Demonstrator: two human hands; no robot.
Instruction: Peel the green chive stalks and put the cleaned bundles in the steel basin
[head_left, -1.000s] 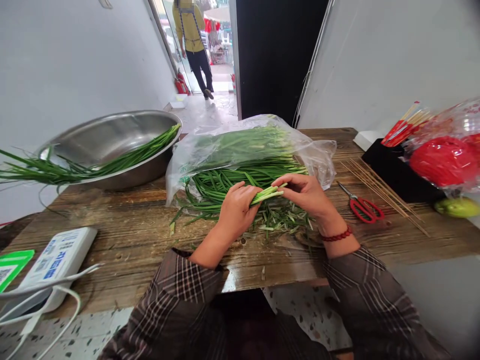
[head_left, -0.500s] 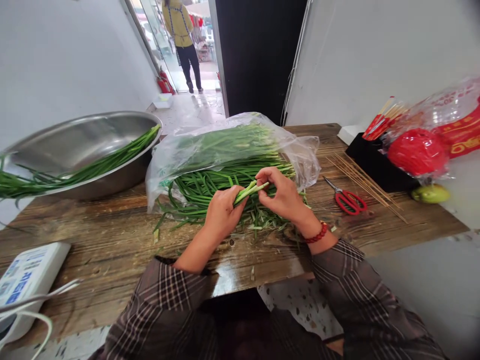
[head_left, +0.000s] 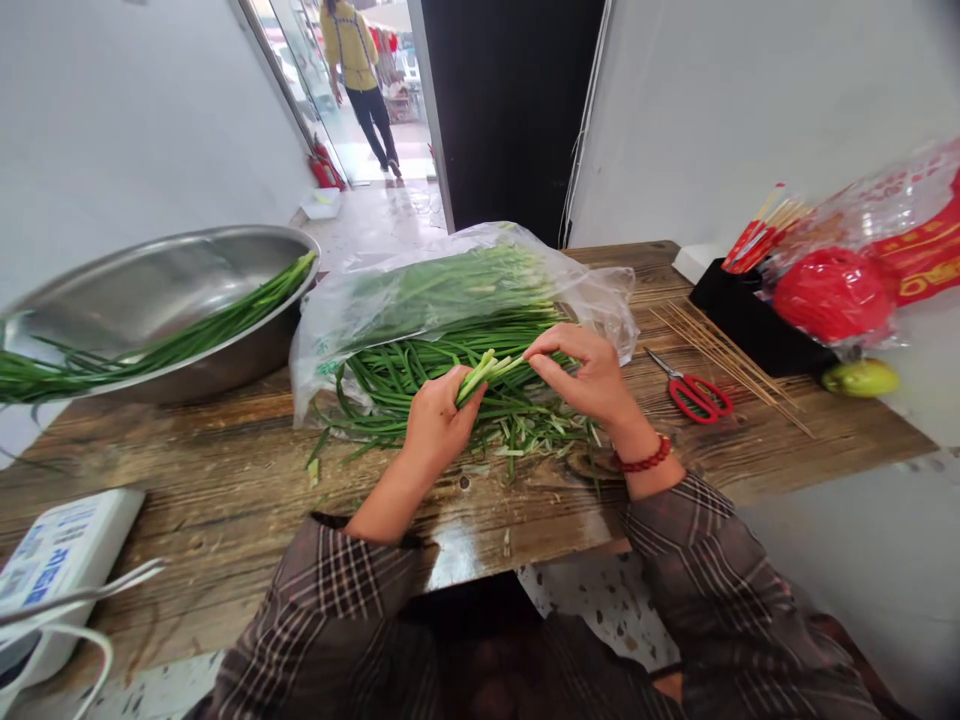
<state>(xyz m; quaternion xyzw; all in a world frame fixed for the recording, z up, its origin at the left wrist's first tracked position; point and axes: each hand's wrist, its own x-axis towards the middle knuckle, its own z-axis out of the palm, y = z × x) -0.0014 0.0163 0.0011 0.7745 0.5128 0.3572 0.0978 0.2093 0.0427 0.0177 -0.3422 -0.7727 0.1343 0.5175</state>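
Before the clear, crinkled plastic bag [head_left: 322,335], the person's left hand [head_left: 441,420] has its fingers closed around a small bunch of slim, smooth stems [head_left: 474,378], green running to pale ends; the thumb and forefinger of the right hand [head_left: 581,372] pinch a pale tip. Long, flat green leaves [head_left: 397,375] spill from the bag's open near side, and limp trimmings [head_left: 525,435] litter the wood just in front of it. Left of the bag, a brushed-metal basin [head_left: 217,368] with a curved rim holds more greens. Right of it lie red-handled scissors [head_left: 697,398], then thin wooden skewers [head_left: 727,355] and an angular black box [head_left: 780,340]. The grained worktop [head_left: 255,510] stretches from the bag's near-left corner towards a white plastic device [head_left: 71,570], and its straight front edge runs nearer the person than the bag.
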